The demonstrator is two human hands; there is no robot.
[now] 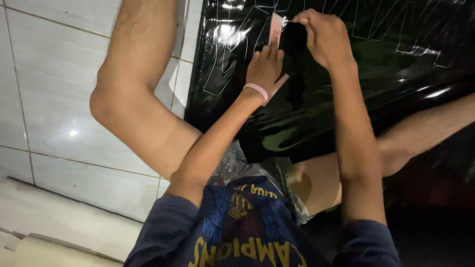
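Two bare hands at work over a glossy black vinyl sheet (307,113) spread on a floor of pale grey tiles (54,84); the sheet covers the right and upper part of the view, the tiles the left. Dim room, one small glint of light on a tile. Sheet surface slick and reflective, scored with thin pale cut lines forming angular outlines near its top edge. Person seated on the floor, bare knees out to either side, the sheet running over the lap. Left hand (266,69) lies flat, fingers together and extended, pressing a small pinkish card-like piece (275,25) against the sheet; a pale pink band sits at that wrist. Right hand (324,37) just beside it, fingers pinched together on a dark strip of the vinyl (293,39), which stands up from the sheet between the two hands. Crumpled clear plastic wrap (232,163) lies bunched at the lap, just below the sheet's near edge; no contents visible in it. Pale rolled or folded material (59,249) rests at the lower left on the floor, matte and cream-coloured, kind unclear.
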